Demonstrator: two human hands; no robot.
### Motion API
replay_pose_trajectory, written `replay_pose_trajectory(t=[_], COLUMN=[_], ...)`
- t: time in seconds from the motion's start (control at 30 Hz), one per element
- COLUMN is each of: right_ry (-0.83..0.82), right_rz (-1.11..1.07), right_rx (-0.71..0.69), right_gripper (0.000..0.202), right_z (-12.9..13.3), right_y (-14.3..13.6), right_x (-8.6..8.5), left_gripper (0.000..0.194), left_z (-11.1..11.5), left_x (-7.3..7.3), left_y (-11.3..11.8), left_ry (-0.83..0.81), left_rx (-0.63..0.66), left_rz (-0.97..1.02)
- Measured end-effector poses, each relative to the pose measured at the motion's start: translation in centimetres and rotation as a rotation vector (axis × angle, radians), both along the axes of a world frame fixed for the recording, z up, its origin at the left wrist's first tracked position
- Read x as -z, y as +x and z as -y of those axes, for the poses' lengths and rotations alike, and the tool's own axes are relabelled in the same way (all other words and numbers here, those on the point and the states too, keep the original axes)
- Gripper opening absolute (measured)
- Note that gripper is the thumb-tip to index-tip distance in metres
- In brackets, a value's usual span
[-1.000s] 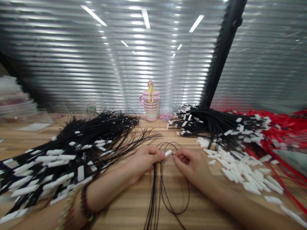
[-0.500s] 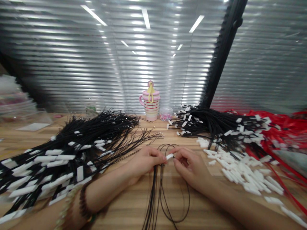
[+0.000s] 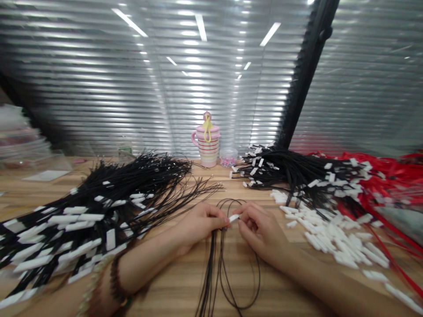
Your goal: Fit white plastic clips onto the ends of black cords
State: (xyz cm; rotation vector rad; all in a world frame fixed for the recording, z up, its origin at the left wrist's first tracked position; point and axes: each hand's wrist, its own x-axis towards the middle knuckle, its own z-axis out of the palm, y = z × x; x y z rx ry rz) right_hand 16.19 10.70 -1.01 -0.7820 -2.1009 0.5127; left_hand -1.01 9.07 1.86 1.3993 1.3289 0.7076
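Note:
Between my two hands is a small white plastic piece (image 3: 234, 218), tilted slightly up to the right. My left hand (image 3: 201, 222) pinches its left end with thumb and fingertips. Thin black cords (image 3: 209, 273) hang from under that hand toward the front edge, one curving in a loop below. At the piece's right end, my right hand (image 3: 261, 226) is closed, thumb and index fingertips together; a dark cord tip seems to be there, but it is too small to be sure. Loose white pieces (image 3: 340, 237) lie to the right of this hand.
At the left lies a large bundle of black cords (image 3: 132, 176) with white tags. Another such bundle (image 3: 294, 167) sits at back right, beside red ribbons (image 3: 396, 176). A striped mug (image 3: 209, 147) and a small clear tub (image 3: 228, 158) stand at the back.
My right hand has shifted very slightly left, its fingertips now at the white piece's right end. My left hand stays in place.

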Motion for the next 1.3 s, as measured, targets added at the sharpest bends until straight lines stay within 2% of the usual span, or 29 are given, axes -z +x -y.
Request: replay_pose_trajectory(t=[0.67,0.8,0.87,1.0,1.1,1.23,1.3], right_ry=[0.009,0.017,0.027,-0.083,-0.159,-0.177,-0.223], right_rz=[0.007,-0.016,-0.048,-0.086,-0.102,-0.114,-0.09], right_rx=[0.015,0.0,0.039,0.164,0.143,0.127,0.107], right_gripper=[0.015,0.01,0.01,0.01,0.011,0.008,0.007], right_z=[0.2,0.2,0.1,-0.2,-0.5,-0.7,-0.8], right_y=[-0.1,0.0,0.0,0.0,-0.1,-0.1,-0.1], right_x=[-0.1,-0.3,-0.4,-0.6,-0.7,-0.7,-0.6], left_gripper=[0.024,0.026,0.029,0.028,0.026,0.025,0.024], left_z=[0.3,0.1,-0.2,-0.5,-0.4,-0.3,-0.5], left_x=[-0.5,-0.1,0.2,0.4,0.2,0.1,0.1], left_y=[0.3,0.1,-0.1,-0.4,-0.3,-0.1,-0.2], left_ry=[0.006,-0.02,-0.028,-0.02,-0.019,-0.027,-0.041], left_rx=[-0.039,-0.056,-0.069,-0.142,-0.17,-0.182,-0.228], left_rz=[0.004,0.057,0.08,0.119,0.157,0.221,0.275])
